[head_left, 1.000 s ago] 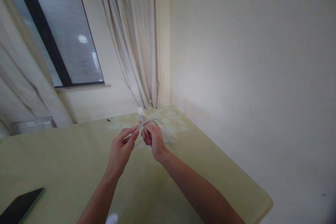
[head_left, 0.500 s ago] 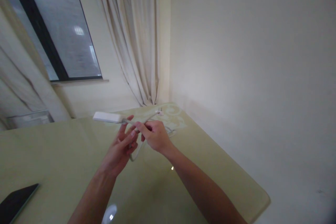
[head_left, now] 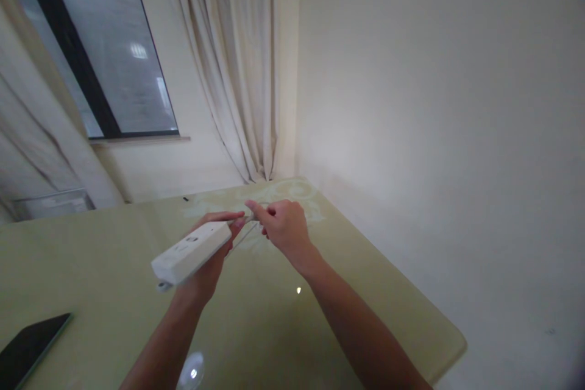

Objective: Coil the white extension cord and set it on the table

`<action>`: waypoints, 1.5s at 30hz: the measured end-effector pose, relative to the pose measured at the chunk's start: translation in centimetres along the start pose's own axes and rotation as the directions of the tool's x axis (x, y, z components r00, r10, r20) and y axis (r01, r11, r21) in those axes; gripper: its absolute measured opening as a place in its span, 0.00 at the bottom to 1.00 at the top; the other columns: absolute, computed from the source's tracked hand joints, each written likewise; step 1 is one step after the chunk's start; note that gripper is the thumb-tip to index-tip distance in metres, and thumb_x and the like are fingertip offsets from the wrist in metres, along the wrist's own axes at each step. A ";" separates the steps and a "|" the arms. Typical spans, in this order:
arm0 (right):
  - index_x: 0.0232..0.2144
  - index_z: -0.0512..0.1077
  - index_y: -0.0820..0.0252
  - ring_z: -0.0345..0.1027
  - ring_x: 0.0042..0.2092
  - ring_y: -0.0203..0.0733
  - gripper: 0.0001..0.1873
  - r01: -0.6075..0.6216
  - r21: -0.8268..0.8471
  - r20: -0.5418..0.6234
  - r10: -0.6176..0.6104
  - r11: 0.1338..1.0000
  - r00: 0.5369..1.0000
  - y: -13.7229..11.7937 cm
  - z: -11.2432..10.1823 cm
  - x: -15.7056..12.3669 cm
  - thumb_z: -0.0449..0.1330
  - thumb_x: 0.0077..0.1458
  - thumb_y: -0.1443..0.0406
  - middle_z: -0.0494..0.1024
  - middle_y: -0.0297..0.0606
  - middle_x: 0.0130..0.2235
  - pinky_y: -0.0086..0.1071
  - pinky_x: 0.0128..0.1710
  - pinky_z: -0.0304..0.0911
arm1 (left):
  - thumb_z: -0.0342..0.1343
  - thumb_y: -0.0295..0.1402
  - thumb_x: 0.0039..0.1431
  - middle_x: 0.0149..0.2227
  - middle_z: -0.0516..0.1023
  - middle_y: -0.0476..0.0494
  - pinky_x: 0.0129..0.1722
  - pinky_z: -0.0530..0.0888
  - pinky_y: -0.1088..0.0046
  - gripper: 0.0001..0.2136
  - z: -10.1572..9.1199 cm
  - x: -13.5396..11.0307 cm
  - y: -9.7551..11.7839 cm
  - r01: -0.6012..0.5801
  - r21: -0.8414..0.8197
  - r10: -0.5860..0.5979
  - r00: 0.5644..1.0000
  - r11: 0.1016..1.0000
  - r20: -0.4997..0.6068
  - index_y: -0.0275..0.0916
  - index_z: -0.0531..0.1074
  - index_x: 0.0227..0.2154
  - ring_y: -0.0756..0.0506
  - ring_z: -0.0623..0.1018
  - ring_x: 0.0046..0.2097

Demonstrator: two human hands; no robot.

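Observation:
A white power strip is held in the air over the table, tilted with its near end down and to the left. Its pale cord leaves the far end and runs between my hands, with a loop hanging below. My left hand is partly hidden behind the strip; its fingertips close around the cord beside the strip's end. Just to the right, my right hand is closed on the cord, thumb on top. The cord's plug cannot be made out.
A pale green table lies under my hands, with a dark flat device at its left. One small dark object is near the back edge. Beyond are a curtain, a window and a wall on the right.
The power strip has swung down and toward me, now showing its socket face in front of my left hand. My right hand has shifted slightly right along the cord; the plug is no longer visible.

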State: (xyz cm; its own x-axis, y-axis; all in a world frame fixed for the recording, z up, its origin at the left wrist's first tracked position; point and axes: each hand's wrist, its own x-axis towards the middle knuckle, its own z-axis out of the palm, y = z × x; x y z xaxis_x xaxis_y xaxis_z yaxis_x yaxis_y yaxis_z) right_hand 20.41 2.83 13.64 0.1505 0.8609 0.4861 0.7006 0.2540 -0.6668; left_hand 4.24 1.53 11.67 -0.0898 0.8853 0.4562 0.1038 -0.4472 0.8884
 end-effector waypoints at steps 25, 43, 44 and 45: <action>0.57 0.74 0.43 0.69 0.59 0.40 0.18 0.862 -0.080 0.046 -0.862 0.500 0.504 2.1 -1.5 -0.2 0.59 0.68 0.65 0.73 0.37 0.62 0.35 0.60 0.65 | 0.73 0.37 0.46 0.33 0.80 0.48 0.15 0.53 0.84 0.13 -1.5 1.2 3.5 0.108 -0.525 -0.237 0.954 0.844 -0.185 0.35 0.79 0.30 0.59 0.60 0.21; 0.39 0.79 0.55 0.74 0.55 0.47 0.15 0.581 0.318 -0.201 -0.545 0.750 0.814 7.1 -4.8 -2.7 0.55 0.70 0.57 0.83 0.43 0.48 0.48 0.59 0.67 | 0.63 0.28 0.62 0.25 0.75 0.57 0.30 0.73 0.79 0.08 -7.8 5.2 -1.0 0.063 -0.708 -0.521 0.724 0.703 -0.452 0.39 0.70 0.28 0.56 0.72 0.27; 0.38 0.79 0.56 0.75 0.53 0.47 0.16 0.508 0.369 -0.182 -0.476 0.778 0.861 8.3 -5.2 -2.6 0.55 0.70 0.56 0.83 0.44 0.46 0.49 0.58 0.68 | 0.63 0.28 0.62 0.25 0.75 0.58 0.29 0.73 0.79 0.10 -8.7 5.5 -1.7 0.087 -0.701 -0.538 0.709 0.708 -0.456 0.39 0.69 0.28 0.56 0.71 0.26; 0.37 0.78 0.57 0.76 0.51 0.47 0.17 0.430 0.413 -0.159 -0.402 0.803 0.902 9.5 -5.5 -2.4 0.55 0.70 0.55 0.83 0.44 0.45 0.48 0.56 0.69 | 0.64 0.28 0.61 0.25 0.75 0.58 0.29 0.73 0.79 0.11 -9.5 5.8 -2.5 0.110 -0.690 -0.534 0.723 0.716 -0.439 0.39 0.68 0.27 0.56 0.72 0.26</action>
State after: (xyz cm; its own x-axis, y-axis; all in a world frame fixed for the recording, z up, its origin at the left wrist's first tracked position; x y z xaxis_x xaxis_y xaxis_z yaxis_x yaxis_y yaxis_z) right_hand 30.53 0.71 9.24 -0.0349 0.6043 0.7960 0.3390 0.7564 -0.5594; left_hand -5.92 6.58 12.55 -0.5551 0.8228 -0.1222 -0.6186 -0.3102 0.7219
